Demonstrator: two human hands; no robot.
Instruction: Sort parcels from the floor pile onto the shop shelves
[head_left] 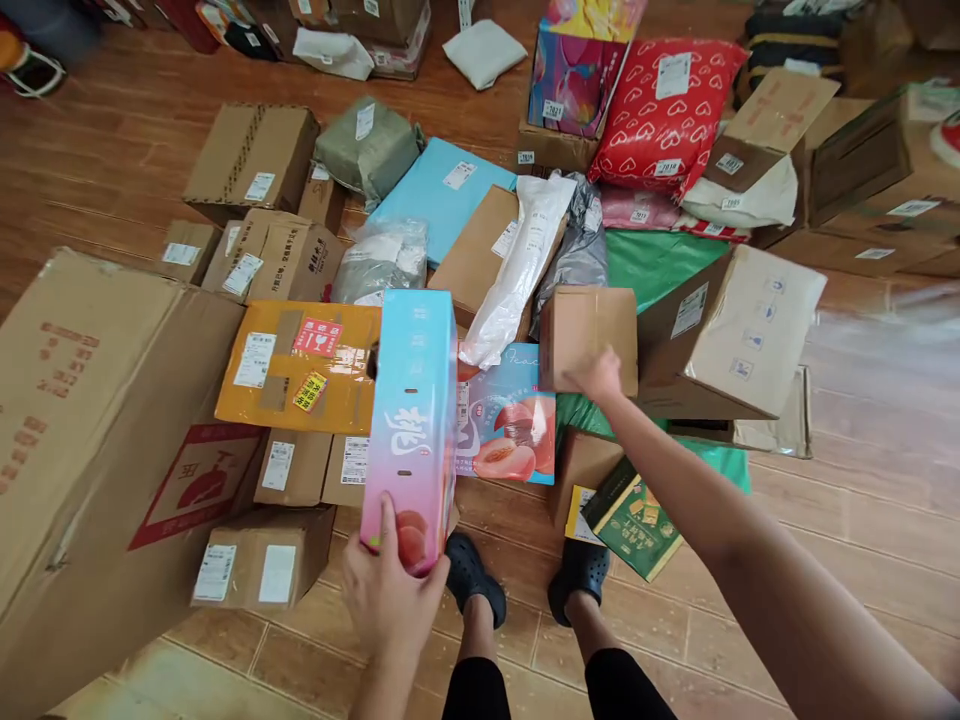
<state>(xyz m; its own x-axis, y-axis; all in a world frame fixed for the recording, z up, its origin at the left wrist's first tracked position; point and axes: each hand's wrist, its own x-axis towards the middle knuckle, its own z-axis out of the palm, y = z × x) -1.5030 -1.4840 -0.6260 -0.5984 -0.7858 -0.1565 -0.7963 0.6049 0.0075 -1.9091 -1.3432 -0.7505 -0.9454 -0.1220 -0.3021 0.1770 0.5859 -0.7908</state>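
Note:
My left hand (394, 590) grips the lower end of a long blue-and-pink peach gift box (409, 400), thumb on its printed front and fingers mostly behind it. The box is raised in front of the parcels, tilted slightly. Reaching forward, my right hand (600, 375) is at the lower front of a small plain cardboard box (589, 325); its fingers are blurred, and I cannot tell how they rest there. Just left of that box lies another peach-printed box (517, 420), partly covered by a white wrapped parcel (517, 270).
A large carton (112, 420) rises on the left beside an orange taped parcel (300, 365). On the right are a white-faced carton (757, 330) and a tilted green box (634, 515). A red heart-print bag (667, 120) sits behind. Dark clogs (476, 580) stand close to the parcels.

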